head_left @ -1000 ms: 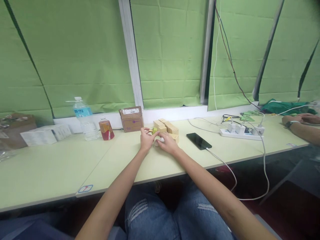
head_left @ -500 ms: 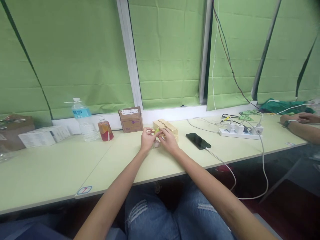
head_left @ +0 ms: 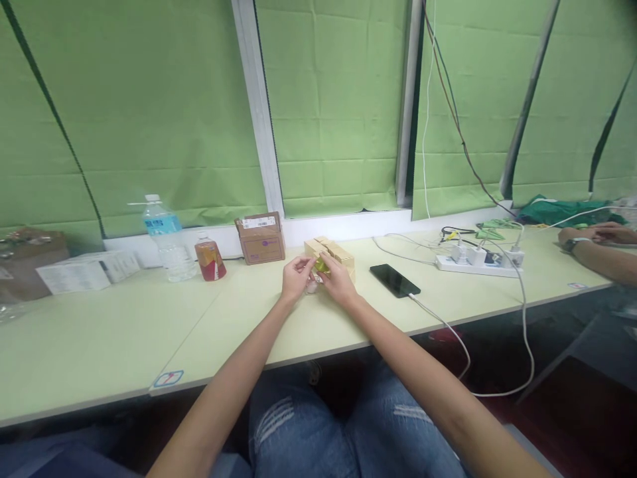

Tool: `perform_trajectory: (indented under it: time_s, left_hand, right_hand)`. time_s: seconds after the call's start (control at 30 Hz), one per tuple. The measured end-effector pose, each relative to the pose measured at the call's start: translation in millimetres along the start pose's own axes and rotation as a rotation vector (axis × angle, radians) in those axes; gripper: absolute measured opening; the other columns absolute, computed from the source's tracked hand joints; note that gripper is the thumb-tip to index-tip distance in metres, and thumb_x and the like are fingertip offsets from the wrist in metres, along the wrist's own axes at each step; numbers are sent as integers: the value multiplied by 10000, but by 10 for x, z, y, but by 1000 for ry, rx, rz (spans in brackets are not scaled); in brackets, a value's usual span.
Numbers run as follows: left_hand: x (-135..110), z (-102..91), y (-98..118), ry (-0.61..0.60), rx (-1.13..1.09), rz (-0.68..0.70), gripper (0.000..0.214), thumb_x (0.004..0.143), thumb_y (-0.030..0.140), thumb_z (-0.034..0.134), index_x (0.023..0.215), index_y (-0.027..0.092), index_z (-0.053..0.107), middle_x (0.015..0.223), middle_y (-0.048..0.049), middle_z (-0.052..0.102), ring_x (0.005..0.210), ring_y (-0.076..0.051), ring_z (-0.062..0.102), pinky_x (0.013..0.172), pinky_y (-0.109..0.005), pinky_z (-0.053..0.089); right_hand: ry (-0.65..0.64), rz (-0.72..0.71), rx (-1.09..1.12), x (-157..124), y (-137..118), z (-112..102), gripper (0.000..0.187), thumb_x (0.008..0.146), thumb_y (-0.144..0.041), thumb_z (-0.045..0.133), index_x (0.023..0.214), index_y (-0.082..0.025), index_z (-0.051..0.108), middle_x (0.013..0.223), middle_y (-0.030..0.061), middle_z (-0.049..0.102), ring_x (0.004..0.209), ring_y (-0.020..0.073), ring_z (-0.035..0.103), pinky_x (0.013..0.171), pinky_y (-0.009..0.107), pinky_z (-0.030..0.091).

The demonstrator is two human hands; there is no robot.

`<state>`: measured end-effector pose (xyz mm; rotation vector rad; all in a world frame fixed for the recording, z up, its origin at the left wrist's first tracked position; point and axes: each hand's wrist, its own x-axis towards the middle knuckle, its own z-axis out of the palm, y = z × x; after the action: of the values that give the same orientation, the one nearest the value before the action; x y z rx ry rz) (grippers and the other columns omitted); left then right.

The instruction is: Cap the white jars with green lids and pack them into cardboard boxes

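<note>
My left hand (head_left: 297,279) and my right hand (head_left: 338,281) meet over the pale table (head_left: 124,332), fingers pinched together on a small yellow-green object (head_left: 321,266) held between them. A small whitish thing (head_left: 312,287) lies on the table just below my hands; I cannot make out what it is. Behind my hands stands a group of small tan boxes (head_left: 337,253).
A brown carton (head_left: 261,237), an orange-labelled small bottle (head_left: 210,257), a water bottle (head_left: 167,238) and white boxes (head_left: 87,271) stand left along the window sill. A black phone (head_left: 395,280) on a cable and a power strip (head_left: 476,261) lie right. Another person's arm (head_left: 594,247) rests at far right.
My right hand has lifted off the table and joined the left hand on the small yellow-green object; both hands now hold it a little higher.
</note>
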<state>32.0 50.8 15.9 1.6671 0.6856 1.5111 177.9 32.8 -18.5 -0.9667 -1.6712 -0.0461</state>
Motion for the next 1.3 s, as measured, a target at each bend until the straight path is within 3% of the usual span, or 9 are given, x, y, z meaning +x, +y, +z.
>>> perform_trajectory:
  time_s: [0.27,0.57,0.83,1.3]
  left_hand:
    - [-32,-16,0,-9,46,13,332,728,437,819,863,146,735,595,-14,660,469,-123,561,441,-238,430]
    - [-37,17,-86,-56,19,2,389,764,527,766,804,169,619,600,-8,643,449,-140,595,358,-213,377]
    - [-72,-5,-92,-64,50,22,403,804,525,741,710,184,549,486,15,601,368,-95,489,385,-205,367]
    - [-55,-6,-119,-71,39,23,370,787,510,744,818,159,629,521,22,604,402,-106,524,387,-205,367]
  right_hand:
    - [2,20,33,-10,42,4,624,818,-47,572,1420,-212,579,1424,136,620,1358,283,560,1111,495,493]
    - [-38,8,1,-31,-36,-28,543,808,-54,603,1336,-181,612,1306,153,682,1193,277,660,1031,460,527]
    - [-38,-14,-27,-54,-47,-18,531,810,-35,620,1310,-213,624,1283,115,688,1157,254,676,1006,398,533]
    - [-100,-24,-31,-61,-82,-19,586,783,32,559,1308,-225,596,1298,105,677,1187,239,655,1016,372,517]
